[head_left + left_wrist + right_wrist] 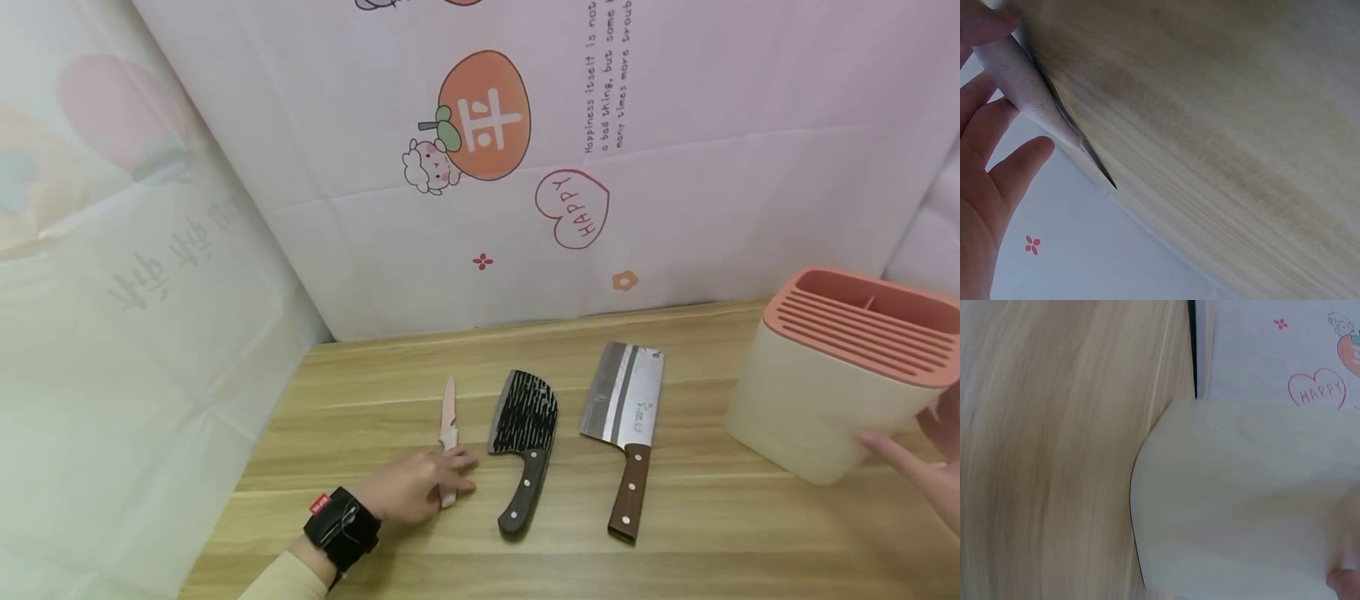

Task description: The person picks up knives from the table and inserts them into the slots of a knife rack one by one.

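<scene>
A small paring knife (448,408) with a pink blade and pale handle lies on the wooden table, its tip toward the back. My left hand (420,486) holds its handle, with the thumb and fingers on opposite sides. Up close in the left wrist view, the pale handle (1025,87) shows between the thumb and fingers. At the right, my right hand (926,471) grips the lower right of a cream knife block (802,400) with a slotted pink top. Its thumb presses the front face; the fingers are partly hidden. Cream wall (1235,500) fills much of the right wrist view.
A black-patterned cleaver (523,412) with a dark handle lies right of the paring knife. Farther right is a wide steel cleaver (626,396) with a brown wooden handle. Printed white cloth (675,208) hangs along the table's back edge, and more cloth (135,375) covers the left side.
</scene>
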The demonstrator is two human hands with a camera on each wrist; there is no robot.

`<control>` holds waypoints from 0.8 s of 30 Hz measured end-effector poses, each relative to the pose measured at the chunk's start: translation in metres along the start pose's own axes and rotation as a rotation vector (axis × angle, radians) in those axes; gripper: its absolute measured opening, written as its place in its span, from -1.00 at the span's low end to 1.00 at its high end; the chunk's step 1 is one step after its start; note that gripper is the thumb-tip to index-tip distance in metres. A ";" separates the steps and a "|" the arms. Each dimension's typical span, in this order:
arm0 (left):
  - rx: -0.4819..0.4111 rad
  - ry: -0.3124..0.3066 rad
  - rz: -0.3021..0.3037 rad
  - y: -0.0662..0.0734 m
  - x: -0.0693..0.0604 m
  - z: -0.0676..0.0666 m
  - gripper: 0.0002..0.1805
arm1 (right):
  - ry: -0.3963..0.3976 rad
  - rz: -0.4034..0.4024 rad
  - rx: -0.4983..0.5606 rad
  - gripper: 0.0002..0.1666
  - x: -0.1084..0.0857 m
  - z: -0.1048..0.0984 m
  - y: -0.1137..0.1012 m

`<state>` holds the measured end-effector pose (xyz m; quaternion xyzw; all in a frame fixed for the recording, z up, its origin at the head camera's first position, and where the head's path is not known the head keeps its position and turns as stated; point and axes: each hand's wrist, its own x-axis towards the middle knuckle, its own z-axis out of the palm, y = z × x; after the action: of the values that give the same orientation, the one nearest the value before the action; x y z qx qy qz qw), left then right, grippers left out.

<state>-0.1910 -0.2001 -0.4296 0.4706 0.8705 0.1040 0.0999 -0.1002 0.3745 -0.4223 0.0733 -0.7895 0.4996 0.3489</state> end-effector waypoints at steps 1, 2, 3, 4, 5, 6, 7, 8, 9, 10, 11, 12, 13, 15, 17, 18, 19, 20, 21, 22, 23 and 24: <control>-0.002 0.007 0.002 0.000 0.001 0.000 -0.44 | 0.011 0.008 -0.017 0.28 0.000 0.004 -0.004; 0.000 0.016 0.005 0.000 0.001 0.000 -0.47 | 0.014 0.016 -0.025 0.26 -0.001 0.007 -0.007; -0.001 0.024 0.009 0.000 0.002 0.000 -0.50 | 0.018 0.025 -0.027 0.25 -0.001 0.009 -0.009; -0.003 0.031 0.015 0.000 0.002 0.000 -0.53 | 0.020 0.030 -0.030 0.27 0.000 0.010 -0.012; -0.007 0.036 0.019 -0.001 0.003 0.000 -0.55 | 0.022 0.030 -0.034 0.28 0.000 0.012 -0.014; -0.008 0.039 0.021 -0.001 0.003 0.000 -0.56 | 0.024 0.027 -0.036 0.27 0.001 0.013 -0.015; -0.010 0.040 0.020 -0.001 0.003 0.000 -0.57 | 0.024 0.022 -0.041 0.26 0.002 0.013 -0.017; -0.005 0.040 0.019 -0.002 0.003 0.001 -0.57 | 0.029 0.016 -0.043 0.25 0.003 0.014 -0.018; -0.005 0.038 0.017 -0.002 0.003 0.001 -0.58 | 0.033 0.010 -0.045 0.25 0.003 0.015 -0.019; -0.003 0.037 0.015 -0.003 0.003 0.001 -0.58 | 0.037 0.006 -0.047 0.24 0.004 0.015 -0.019; 0.002 0.037 0.014 -0.003 0.003 0.002 -0.58 | 0.043 0.006 -0.045 0.24 0.004 0.016 -0.019; 0.008 0.038 0.020 -0.004 0.003 0.002 -0.59 | 0.050 0.008 -0.044 0.23 0.004 0.016 -0.019; 0.011 0.040 0.027 -0.004 0.003 0.003 -0.59 | 0.054 0.010 -0.044 0.23 0.003 0.017 -0.019; 0.012 0.048 0.045 -0.004 0.003 0.003 -0.59 | 0.062 0.018 -0.047 0.25 0.003 0.017 -0.019; 0.016 0.054 0.059 -0.003 0.005 0.003 -0.60 | 0.069 0.028 -0.053 0.26 0.002 0.017 -0.019; 0.020 0.056 0.065 -0.003 0.005 0.003 -0.60 | 0.070 0.029 -0.056 0.26 0.002 0.017 -0.019; 0.025 0.059 0.070 -0.003 0.006 0.003 -0.59 | 0.070 0.030 -0.060 0.25 0.002 0.017 -0.019; 0.032 0.063 0.078 -0.003 0.007 0.003 -0.59 | 0.071 0.031 -0.061 0.24 0.002 0.017 -0.019; 0.050 0.069 0.091 -0.003 0.008 0.002 -0.60 | 0.071 0.025 -0.059 0.23 0.002 0.017 -0.020; 0.062 0.078 0.108 -0.003 0.009 0.003 -0.60 | 0.070 0.023 -0.059 0.22 0.002 0.017 -0.020; 0.069 0.089 0.128 -0.003 0.010 0.003 -0.61 | 0.071 0.021 -0.059 0.20 0.002 0.017 -0.020; 0.075 0.105 0.153 -0.004 0.011 0.003 -0.61 | 0.071 0.022 -0.061 0.19 0.002 0.017 -0.020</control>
<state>-0.1992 -0.1924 -0.4344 0.5331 0.8392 0.1032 0.0280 -0.1008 0.3512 -0.4106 0.0363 -0.7924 0.4811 0.3733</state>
